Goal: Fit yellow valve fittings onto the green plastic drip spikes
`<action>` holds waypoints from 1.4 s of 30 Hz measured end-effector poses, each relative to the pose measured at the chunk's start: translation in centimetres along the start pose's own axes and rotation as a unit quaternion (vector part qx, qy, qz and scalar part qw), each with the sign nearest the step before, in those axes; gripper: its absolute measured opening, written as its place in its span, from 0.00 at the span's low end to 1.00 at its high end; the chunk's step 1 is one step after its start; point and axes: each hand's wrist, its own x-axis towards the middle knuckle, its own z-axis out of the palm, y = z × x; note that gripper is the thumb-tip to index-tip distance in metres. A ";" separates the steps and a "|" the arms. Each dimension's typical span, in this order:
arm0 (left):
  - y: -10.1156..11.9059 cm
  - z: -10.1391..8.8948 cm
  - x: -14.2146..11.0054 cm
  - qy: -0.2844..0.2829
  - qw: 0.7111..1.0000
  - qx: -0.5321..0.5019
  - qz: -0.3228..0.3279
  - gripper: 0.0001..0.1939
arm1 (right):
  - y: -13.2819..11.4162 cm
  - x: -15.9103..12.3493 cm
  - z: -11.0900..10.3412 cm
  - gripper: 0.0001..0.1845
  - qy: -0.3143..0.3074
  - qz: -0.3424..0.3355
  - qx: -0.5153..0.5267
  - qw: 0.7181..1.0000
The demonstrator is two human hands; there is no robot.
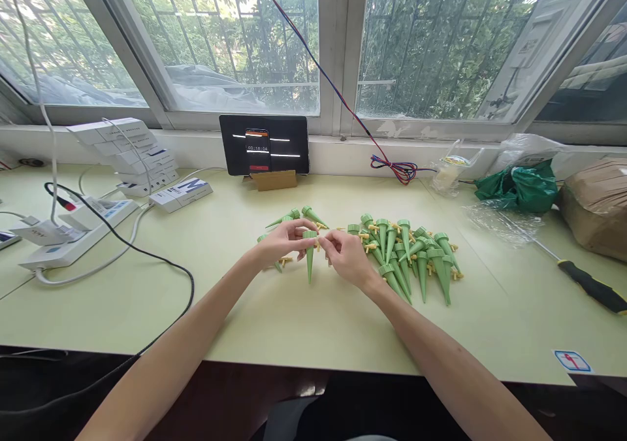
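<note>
Between the fingers of my left hand [280, 242] is a green plastic watering spike [309, 263], upright with its point down and its ribbed cap on top. My right hand [349, 258] pinches at the small yellow valve [317, 245] on the spike's side, close to the cap; its fingertips partly cover that piece. Beyond and beside my left hand lie several similar spikes [313, 216], some of them partly hidden by it. To the right of my right hand spreads a larger pile of green spikes with yellow valves [404, 238].
A tablet [294, 144] with a phone reflected or shown on it stands at the back. White boxes [134, 150] and a power strip [88, 232] with cables are left. A screwdriver [590, 284], green bag [522, 186] and brown package [597, 209] lie right.
</note>
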 end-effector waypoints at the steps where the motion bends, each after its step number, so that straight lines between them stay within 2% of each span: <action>1: 0.0 0.0 0.0 -0.003 1.000 0.001 0.001 0.19 | 0.0 0.0 0.0 0.19 0.000 0.000 -0.013 1.000; 5: 0.1 0.0 0.0 0.004 1.000 0.004 0.001 0.19 | 0.0 0.1 0.0 0.24 -0.002 0.004 -0.030 1.000; 11: 0.1 0.0 0.0 0.025 1.000 0.001 -0.004 0.20 | 0.1 0.0 0.1 0.11 0.010 0.004 0.006 1.000; 15: 0.1 0.0 0.1 0.029 1.000 -0.005 -0.005 0.21 | 0.1 -0.1 0.1 0.08 0.010 -0.007 0.008 1.000; 19: 0.2 0.0 0.0 0.015 1.000 -0.006 -0.004 0.21 | 0.1 0.0 0.0 0.10 0.005 -0.005 0.006 1.000; 25: 0.2 0.0 0.0 0.002 1.000 -0.002 0.005 0.20 | 0.1 0.1 0.0 0.23 -0.005 0.002 -0.031 0.999; 27: 0.1 0.0 0.0 0.006 1.000 0.000 0.005 0.20 | 0.0 0.1 0.0 0.22 -0.004 0.004 -0.025 1.000; 31: 0.1 0.0 0.1 0.022 1.000 -0.001 0.000 0.21 | -0.1 0.0 0.0 0.13 0.011 0.009 0.010 1.000; 34: 0.1 0.1 0.1 0.030 1.000 -0.001 -0.003 0.21 | -0.1 -0.1 0.0 0.10 0.014 -0.003 0.013 1.000; 39: 0.2 0.1 0.0 0.029 1.000 0.007 -0.005 0.20 | 0.1 0.0 0.0 0.09 0.004 -0.005 0.019 1.000; 42: 0.3 0.1 -0.1 0.018 1.000 0.009 0.001 0.20 | 0.2 0.0 0.1 0.14 -0.001 0.002 -0.001 1.000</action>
